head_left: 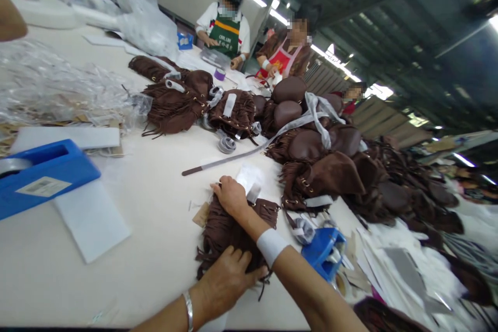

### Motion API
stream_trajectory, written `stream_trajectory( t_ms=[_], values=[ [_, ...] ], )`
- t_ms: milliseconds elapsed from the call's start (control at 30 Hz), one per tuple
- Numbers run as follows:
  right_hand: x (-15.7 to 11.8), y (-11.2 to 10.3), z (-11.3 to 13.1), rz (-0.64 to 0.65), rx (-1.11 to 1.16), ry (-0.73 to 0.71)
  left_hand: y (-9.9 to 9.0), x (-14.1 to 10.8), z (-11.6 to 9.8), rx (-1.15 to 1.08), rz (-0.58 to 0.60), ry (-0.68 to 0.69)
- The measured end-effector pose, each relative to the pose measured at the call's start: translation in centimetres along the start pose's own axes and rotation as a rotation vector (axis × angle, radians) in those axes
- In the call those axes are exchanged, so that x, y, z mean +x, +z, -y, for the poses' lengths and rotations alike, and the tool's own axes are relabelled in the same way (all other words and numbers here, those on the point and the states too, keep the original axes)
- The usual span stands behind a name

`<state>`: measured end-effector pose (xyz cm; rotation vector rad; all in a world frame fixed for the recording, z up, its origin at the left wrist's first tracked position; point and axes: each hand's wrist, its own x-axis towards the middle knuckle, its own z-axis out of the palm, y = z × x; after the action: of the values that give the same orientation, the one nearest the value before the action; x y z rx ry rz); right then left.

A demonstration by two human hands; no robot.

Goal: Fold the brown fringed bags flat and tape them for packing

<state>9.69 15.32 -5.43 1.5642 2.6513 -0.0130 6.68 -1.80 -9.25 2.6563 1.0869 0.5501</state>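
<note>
A dark brown fringed bag [218,228] lies on the white table in front of me. My right hand [233,198], with a white band at the wrist, reaches across it and grips its upper edge beside white wrapping [251,179]. At the lower end, my left hand [225,277] has bent fingers on the fringe and its thumb out to the right; the fingertips are partly hidden. A brown card tag [201,215] sticks out at the bag's left side. Beyond the bag, a grey-wrapped strap [233,156] stretches over the table near a rolled strap [226,144].
Many brown bags [311,145] are heaped behind and to the right. Blue tape dispensers stand left [46,176] and right [324,251]. A white foam sheet [93,220] and clear plastic bags [66,83] lie left. Co-workers [225,31] are at the far side.
</note>
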Motion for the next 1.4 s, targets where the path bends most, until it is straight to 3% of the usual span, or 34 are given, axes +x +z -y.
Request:
stream_trajectory(
  t_ms=[100, 200, 267, 367, 600, 733, 900, 1233, 1300, 1400],
  values=[
    [-1.9, -2.6, -1.5, -0.136, -0.029, -0.148, -0.2, 0.0, -0.1, 0.01, 0.046, 0.005],
    [-3.3, -4.8, -4.8, -0.227, -0.035, -0.111, -0.3, 0.1, -0.3, 0.012, 0.082, -0.013],
    [-3.8, -5.7, -7.3, -0.126, 0.043, -0.034, -0.4, 0.1, -0.4, 0.016, 0.096, -0.015],
    [-4.7, -5.8, -9.7, 0.043, 0.145, -0.063, -0.5, 0.2, -0.5, 0.025, 0.105, -0.017],
    [-9.3, -4.7, -8.8, 0.038, 0.109, -0.212, -1.4, 0.2, -0.6, 0.044, 0.088, -0.001],
    [-12.4, -3.7, -7.0, -0.164, 0.047, -0.29, -1.2, 0.2, -0.5, 0.04, 0.019, 0.012],
    [-16.1, -0.5, -5.4, -0.204, 0.326, -0.438, 0.0, 0.2, -0.2, 0.052, -0.159, 0.084],
    [-17.1, 5.1, -6.3, -0.413, 0.547, -0.129, 0.3, -1.2, 0.3, 0.077, -0.224, 0.117],
    [-17.1, 5.6, -6.5, -0.405, 0.551, -0.122, 0.2, -2.5, 1.0, 0.012, -0.344, 0.061],
    [-17.1, 6.0, -6.8, -0.415, 0.543, -0.128, -0.2, -4.4, 2.6, -0.127, -0.544, -0.319]
  ],
)
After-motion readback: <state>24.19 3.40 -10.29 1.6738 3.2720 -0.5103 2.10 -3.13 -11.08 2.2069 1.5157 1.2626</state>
